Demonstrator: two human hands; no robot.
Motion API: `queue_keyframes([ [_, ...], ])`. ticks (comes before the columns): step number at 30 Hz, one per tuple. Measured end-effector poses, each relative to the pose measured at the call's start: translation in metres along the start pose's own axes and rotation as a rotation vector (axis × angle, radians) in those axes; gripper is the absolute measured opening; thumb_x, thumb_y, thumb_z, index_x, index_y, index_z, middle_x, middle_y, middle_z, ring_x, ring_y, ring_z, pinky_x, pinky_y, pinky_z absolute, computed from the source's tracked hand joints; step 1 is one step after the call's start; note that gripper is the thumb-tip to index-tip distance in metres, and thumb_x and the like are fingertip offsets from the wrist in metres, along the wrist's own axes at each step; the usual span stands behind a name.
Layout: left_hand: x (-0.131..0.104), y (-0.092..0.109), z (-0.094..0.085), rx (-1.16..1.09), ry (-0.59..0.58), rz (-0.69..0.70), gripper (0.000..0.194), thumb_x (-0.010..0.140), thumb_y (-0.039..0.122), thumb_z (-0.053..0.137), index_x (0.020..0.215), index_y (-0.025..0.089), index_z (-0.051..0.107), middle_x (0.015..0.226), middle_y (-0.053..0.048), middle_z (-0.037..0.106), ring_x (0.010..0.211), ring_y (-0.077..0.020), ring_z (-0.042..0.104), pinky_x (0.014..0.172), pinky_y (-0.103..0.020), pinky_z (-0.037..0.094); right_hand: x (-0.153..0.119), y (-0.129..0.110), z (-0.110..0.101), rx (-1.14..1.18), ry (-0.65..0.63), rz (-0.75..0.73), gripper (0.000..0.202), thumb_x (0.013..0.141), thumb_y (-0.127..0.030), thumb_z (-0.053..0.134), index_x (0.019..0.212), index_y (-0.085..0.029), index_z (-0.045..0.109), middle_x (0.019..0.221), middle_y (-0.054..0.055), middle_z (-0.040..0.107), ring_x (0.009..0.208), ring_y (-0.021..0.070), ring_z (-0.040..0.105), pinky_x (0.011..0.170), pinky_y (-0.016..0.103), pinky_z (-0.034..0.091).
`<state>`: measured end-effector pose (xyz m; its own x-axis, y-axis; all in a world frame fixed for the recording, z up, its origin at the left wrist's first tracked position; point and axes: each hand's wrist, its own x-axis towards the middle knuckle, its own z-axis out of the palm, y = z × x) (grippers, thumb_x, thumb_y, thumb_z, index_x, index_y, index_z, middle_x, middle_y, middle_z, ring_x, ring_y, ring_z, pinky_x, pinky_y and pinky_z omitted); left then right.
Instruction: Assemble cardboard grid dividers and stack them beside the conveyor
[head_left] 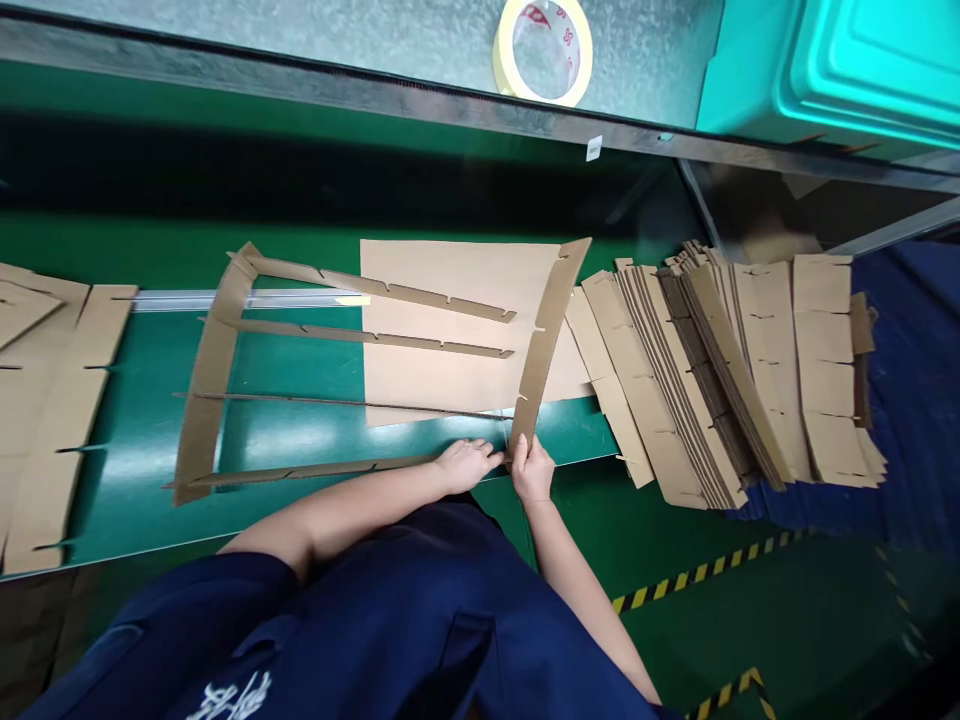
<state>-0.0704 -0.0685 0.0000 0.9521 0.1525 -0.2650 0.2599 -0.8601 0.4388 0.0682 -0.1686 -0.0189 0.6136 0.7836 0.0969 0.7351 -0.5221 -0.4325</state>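
My left hand (469,466) is closed on the right end of the nearest long cardboard strip (315,470), close to the table's front edge. The lower end of a slotted cross strip (546,335) is pinched in my right hand (532,468); this strip leans up and to the right. The two hands nearly touch. At the left, another cross strip (206,400) joins the left ends of several long strips. The right ends of the two far strips (390,290) lie apart from the leaning strip. A flat cardboard sheet (450,375) lies underneath.
Stacked slotted strips (660,380) fan out at the right, and more cardboard (45,410) lies at the left of the green table (292,370). A metal shelf (300,40) behind holds a tape roll (506,60) and a teal bin (840,70).
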Motion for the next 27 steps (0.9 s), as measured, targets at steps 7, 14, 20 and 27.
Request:
queue_keyframes([
  [7,-0.003,-0.009,-0.005,-0.013,0.149,0.096,0.029,0.094,0.035,0.043,0.116,0.025,0.059,0.104,-0.007,0.064,0.102,-0.0214,0.056,0.085,-0.036,0.045,-0.003,-0.003,0.003,-0.169,0.061,-0.123,0.055,0.100,-0.044,0.017,0.076,-0.017,0.059,0.066,0.007,0.061,0.057,0.0164,0.054,0.055,0.026,0.035],
  [14,0.029,-0.037,-0.039,0.062,0.249,-0.109,0.032,0.091,0.017,0.044,0.121,0.018,0.054,0.115,-0.011,0.064,0.107,-0.0216,0.058,0.093,-0.039,0.042,-0.003,0.001,0.001,-0.225,0.027,-0.185,0.057,0.101,-0.042,0.014,0.077,-0.016,0.059,0.065,0.006,0.061,0.059,0.0163,0.056,0.057,0.026,0.036],
  [20,0.054,-0.059,-0.053,0.065,0.205,-0.197,0.028,0.088,0.008,0.046,0.112,0.017,0.058,0.100,-0.010,0.068,0.092,-0.0197,0.064,0.075,-0.031,0.049,0.001,-0.001,0.001,-0.282,-0.059,-0.227,0.058,0.102,-0.042,0.014,0.079,-0.015,0.060,0.063,0.005,0.061,0.056,0.0155,0.056,0.056,0.026,0.034],
  [27,0.051,-0.063,-0.048,0.080,0.229,-0.189,0.028,0.089,0.009,0.043,0.112,0.018,0.057,0.104,-0.009,0.067,0.094,-0.0194,0.064,0.077,-0.032,0.048,0.004,-0.004,0.008,-0.317,-0.087,-0.130,0.059,0.101,-0.042,0.013,0.078,-0.015,0.060,0.065,0.007,0.063,0.057,0.0161,0.056,0.055,0.027,0.031],
])
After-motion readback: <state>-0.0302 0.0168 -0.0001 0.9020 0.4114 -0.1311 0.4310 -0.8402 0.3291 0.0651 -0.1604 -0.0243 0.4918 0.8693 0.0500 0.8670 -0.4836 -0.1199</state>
